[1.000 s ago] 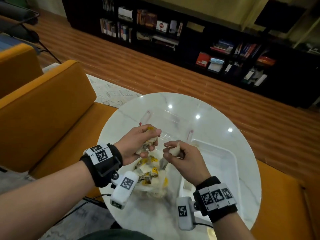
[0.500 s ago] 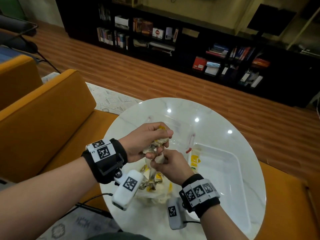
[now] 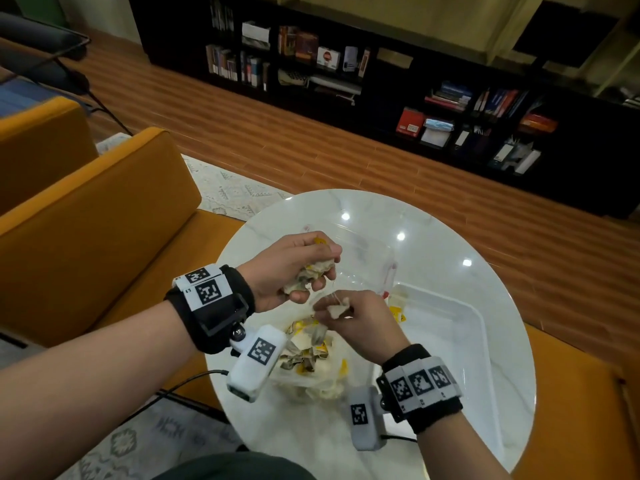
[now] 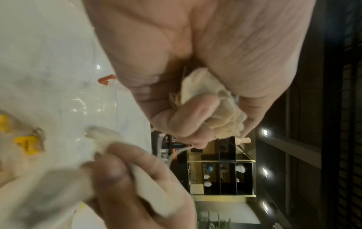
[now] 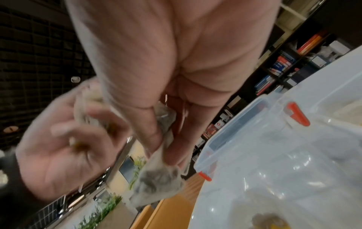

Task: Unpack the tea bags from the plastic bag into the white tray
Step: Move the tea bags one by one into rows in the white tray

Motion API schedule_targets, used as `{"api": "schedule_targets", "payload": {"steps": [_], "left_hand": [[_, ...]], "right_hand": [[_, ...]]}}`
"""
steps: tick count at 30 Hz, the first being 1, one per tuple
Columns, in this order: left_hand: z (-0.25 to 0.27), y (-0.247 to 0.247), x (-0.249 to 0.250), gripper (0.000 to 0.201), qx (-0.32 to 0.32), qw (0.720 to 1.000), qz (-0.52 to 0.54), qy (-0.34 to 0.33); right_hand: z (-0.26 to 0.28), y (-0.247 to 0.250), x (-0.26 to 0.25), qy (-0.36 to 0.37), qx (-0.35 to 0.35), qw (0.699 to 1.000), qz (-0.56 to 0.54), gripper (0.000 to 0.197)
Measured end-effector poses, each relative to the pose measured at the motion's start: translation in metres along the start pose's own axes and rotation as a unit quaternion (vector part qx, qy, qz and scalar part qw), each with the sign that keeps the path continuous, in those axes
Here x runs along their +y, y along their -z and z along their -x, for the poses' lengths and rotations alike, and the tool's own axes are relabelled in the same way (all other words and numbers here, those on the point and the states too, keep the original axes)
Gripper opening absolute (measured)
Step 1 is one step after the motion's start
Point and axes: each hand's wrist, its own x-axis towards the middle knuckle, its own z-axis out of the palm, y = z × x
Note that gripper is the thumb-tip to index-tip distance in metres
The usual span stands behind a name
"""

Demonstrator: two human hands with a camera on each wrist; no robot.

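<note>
Both your hands are above the round white table [image 3: 450, 237], close together, over the plastic bag [image 3: 311, 379]. Your left hand [image 3: 294, 268] is clenched around a crumpled bunch of tea bags [image 3: 311, 271]; the left wrist view shows the paper squeezed between your curled fingers [image 4: 188, 117] and palm. Your right hand [image 3: 360, 323] pinches a single tea bag [image 3: 337, 310] between thumb and fingers. In the right wrist view this tea bag [image 5: 158, 184] hangs down from the pinch, so its long axis is about vertical, with the filled dark end at the bottom. Thin strings [image 3: 329, 289] run from this tea bag up to the bunch in your left hand, so the two are joined and do not hang free.

The plastic bag lies on the near part of the table, just left of the white tray [image 3: 478, 327], and it holds many more tea bags with yellow tags [image 3: 308, 355]. The white tray stands on the right part of the table, its long axis from near to far. One tea bag with a yellow tag [image 3: 396, 310] lies in the far left corner of the tray. Beyond your hands stands a clear container with red clips [image 3: 367, 251]. An orange sofa [image 3: 86, 237] is to the left of the table, and a dark bookshelf [image 3: 346, 64] stands far behind.
</note>
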Motion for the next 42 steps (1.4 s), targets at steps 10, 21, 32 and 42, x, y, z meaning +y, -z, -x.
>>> {"api": "schedule_targets", "payload": {"steps": [10,21,32,42], "left_hand": [[-0.015,-0.017,-0.057,0.042,0.076,0.969,0.177,0.152],[-0.028,-0.077,-0.097,0.022,0.063,0.961,0.156,0.218],[-0.033,-0.104,-0.088,0.036,-0.009,0.952,0.249,0.178],[-0.049,-0.108,-0.088,0.03,0.031,0.961,0.22,0.166]], "right_hand": [[0.031,0.049,-0.011,0.029,0.07,0.997,0.001,0.013],[0.051,0.059,0.001,-0.013,0.03,0.996,0.084,0.014],[0.065,0.078,0.005,-0.039,0.082,0.995,0.049,0.018],[0.079,0.109,0.013,-0.038,0.18,0.983,-0.008,0.015]]}}
